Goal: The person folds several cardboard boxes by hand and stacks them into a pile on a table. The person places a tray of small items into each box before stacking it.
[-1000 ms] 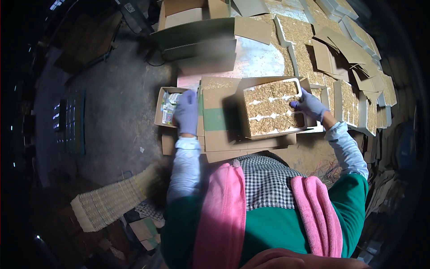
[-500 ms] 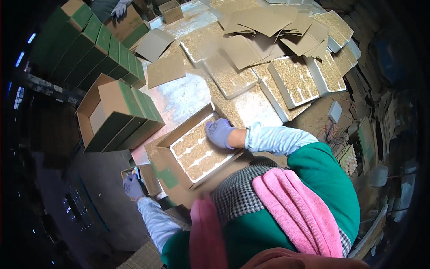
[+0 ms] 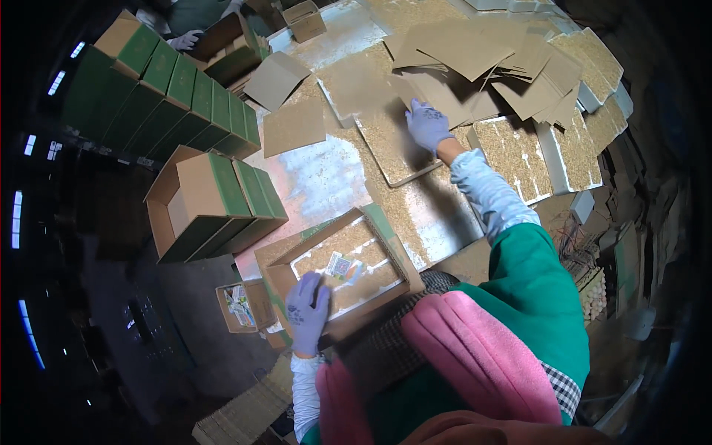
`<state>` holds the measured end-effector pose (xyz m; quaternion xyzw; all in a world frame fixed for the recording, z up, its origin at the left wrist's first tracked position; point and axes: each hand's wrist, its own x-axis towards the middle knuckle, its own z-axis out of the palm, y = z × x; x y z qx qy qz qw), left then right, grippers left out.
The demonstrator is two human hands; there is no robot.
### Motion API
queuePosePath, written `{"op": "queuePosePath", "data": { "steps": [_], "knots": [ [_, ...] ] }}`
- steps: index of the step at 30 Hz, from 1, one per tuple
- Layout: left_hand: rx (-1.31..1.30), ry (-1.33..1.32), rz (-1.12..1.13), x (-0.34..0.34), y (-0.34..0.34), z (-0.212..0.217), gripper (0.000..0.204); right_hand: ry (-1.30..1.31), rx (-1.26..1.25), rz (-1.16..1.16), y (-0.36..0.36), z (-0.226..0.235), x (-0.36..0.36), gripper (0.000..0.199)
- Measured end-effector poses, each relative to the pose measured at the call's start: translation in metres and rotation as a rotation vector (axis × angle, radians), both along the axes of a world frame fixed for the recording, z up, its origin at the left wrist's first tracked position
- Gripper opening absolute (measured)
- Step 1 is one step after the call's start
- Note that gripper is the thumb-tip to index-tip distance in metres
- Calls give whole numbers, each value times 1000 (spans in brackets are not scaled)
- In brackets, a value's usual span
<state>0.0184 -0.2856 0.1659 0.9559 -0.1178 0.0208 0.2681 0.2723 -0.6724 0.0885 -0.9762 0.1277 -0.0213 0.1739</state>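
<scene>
Half-open, empty L hand [image 3: 307, 311] at carton [image 3: 280, 279]; R hand [image 3: 429, 127], grip unclear, nr cardboard [image 3: 461, 49] atop trays [image 3: 513, 154]

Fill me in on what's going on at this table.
A gloved person is at an open cardboard box holding a white tray of tan, grainy material, with something small and printed on top. The left hand is open at the box's near left side. The right hand is out by loose cardboard sheets; contact is unclear. A smaller box of printed items sits left. A co-worker's hand is at the far side.
</scene>
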Motion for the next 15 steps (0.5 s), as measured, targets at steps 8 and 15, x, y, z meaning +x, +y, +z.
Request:
{"op": "queuePosePath", "data": {
  "steps": [8,15],
  "knots": [
    [-576,-562,345,28,24,43,44,-186,1197,245,119,142,-199,73],
    [191,-12,-393,14,33,23,60,390,93,637,160,60,-238,72]
  ]
}}
